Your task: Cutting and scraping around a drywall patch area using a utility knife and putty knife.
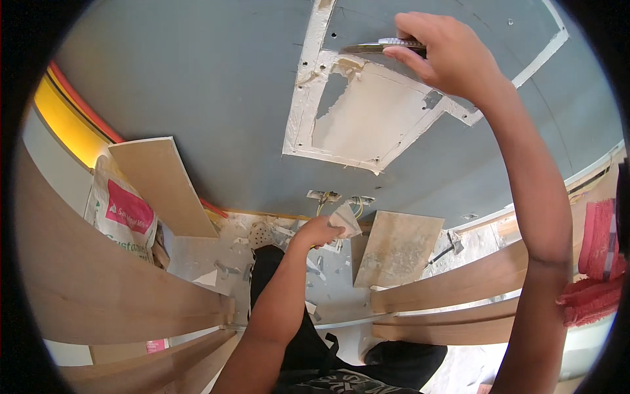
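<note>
High on the grey wallboard, my right hand is closed around a knife with a silver ridged handle. The thin dark blade points left, by the upper edge of a white-bordered rectangular patch. Whether the blade touches the board, I cannot tell. Pale backing shows inside the patch, and a ragged grey remnant sits at its left. Lower down, my left hand pinches a small pale flat scrap, in front of two wall openings with yellow-green wires.
A board leans at the left beside a white and pink sack. A stained panel leans at the right, near a hammer-like tool. Scraps litter the floor. Wooden planks flank me; red cloths hang right.
</note>
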A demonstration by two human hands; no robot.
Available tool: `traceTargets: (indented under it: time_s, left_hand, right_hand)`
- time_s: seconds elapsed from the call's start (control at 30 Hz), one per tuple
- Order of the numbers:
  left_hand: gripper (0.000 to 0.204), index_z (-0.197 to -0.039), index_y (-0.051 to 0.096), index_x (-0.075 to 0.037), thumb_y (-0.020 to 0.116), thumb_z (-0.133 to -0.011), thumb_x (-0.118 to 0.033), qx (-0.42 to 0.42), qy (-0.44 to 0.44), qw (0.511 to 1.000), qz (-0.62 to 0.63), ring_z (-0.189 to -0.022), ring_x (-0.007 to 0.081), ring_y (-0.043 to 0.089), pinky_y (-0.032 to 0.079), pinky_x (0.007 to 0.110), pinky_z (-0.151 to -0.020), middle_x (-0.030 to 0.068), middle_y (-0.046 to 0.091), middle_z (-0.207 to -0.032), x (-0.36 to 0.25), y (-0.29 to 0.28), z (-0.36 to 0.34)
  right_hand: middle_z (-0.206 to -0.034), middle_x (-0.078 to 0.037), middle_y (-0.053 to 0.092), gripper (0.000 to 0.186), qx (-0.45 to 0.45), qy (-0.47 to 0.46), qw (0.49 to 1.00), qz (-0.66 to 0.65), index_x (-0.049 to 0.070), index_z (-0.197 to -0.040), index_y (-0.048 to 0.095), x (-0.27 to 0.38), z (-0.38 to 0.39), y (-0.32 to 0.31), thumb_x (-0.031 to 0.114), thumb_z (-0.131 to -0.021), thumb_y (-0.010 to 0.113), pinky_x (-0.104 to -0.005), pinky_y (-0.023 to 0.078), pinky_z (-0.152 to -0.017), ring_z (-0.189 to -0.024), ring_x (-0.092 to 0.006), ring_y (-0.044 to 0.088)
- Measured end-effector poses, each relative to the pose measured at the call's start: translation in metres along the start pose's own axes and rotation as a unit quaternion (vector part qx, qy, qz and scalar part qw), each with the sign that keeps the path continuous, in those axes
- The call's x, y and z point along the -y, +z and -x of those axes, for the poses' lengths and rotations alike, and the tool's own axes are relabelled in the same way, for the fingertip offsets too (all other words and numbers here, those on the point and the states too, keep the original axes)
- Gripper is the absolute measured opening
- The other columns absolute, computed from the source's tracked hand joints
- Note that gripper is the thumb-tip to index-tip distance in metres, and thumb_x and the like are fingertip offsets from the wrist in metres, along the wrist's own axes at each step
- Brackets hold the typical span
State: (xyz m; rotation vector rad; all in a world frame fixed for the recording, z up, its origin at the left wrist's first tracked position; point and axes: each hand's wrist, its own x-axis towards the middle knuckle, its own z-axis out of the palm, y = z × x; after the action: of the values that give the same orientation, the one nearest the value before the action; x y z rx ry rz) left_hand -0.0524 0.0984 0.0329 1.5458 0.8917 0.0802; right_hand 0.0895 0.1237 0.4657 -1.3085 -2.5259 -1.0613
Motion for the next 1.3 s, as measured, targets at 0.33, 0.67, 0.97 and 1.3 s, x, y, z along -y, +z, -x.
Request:
traceTargets:
  time_s: [0.33, 0.67, 0.97, 1.3]
  left_hand:
    - [0.041, -0.105, 0.065, 0.0, 0.07, -0.09, -0.038, 0.009, -0.004, 1.0, -0.003, -0.046, 0.0161, 0.053, 0.041, 0.034, -0.042, 0.0092, 0.065, -0.071, -0.003, 0.0, -0.001]
    - [0.044, -0.102, 0.065, 0.003, 0.071, -0.09, -0.039, 0.008, -0.007, 1.0, -0.011, -0.047, 0.0165, 0.055, 0.043, 0.034, -0.043, 0.0089, 0.065, -0.07, 0.005, -0.009, 0.004]
    - [0.051, -0.105, 0.061, 0.005, 0.072, -0.089, -0.042, 0.002, -0.009, 1.0, 0.003, -0.048, 0.0169, 0.056, 0.044, 0.034, -0.044, 0.0098, 0.066, -0.071, 0.007, -0.013, 0.008]
    - [0.049, -0.104, 0.061, 0.003, 0.072, -0.089, -0.042, 0.016, -0.017, 1.0, -0.008, -0.047, 0.0161, 0.053, 0.043, 0.034, -0.044, 0.0104, 0.067, -0.075, -0.002, -0.008, 0.006]
  right_hand:
    - [-0.085, -0.016, 0.066, 0.025, 0.083, -0.005, 0.996, 0.025, 0.006, -0.089, 0.059, -0.001, -0.013, 0.004, 0.03, -0.092, 0.063, -0.049, 0.052, -0.074, -0.084, -0.0389, 0.066]
    - [-0.086, -0.014, 0.065, 0.023, 0.091, -0.015, 0.995, 0.027, 0.008, -0.094, 0.059, -0.005, 0.012, 0.006, 0.03, -0.093, 0.063, -0.048, 0.053, -0.071, -0.082, -0.0376, 0.066]
    - [-0.08, -0.011, 0.058, 0.025, 0.057, 0.007, 0.997, 0.042, 0.007, -0.092, 0.053, -0.003, 0.019, -0.007, 0.028, -0.096, 0.066, -0.0442, 0.046, -0.065, -0.074, -0.0341, 0.058]
    - [-0.087, -0.013, 0.065, 0.022, 0.076, -0.015, 0.997, 0.031, 0.008, -0.091, 0.058, 0.008, -0.009, 0.006, 0.029, -0.093, 0.064, -0.0474, 0.053, -0.07, -0.082, -0.0374, 0.066]
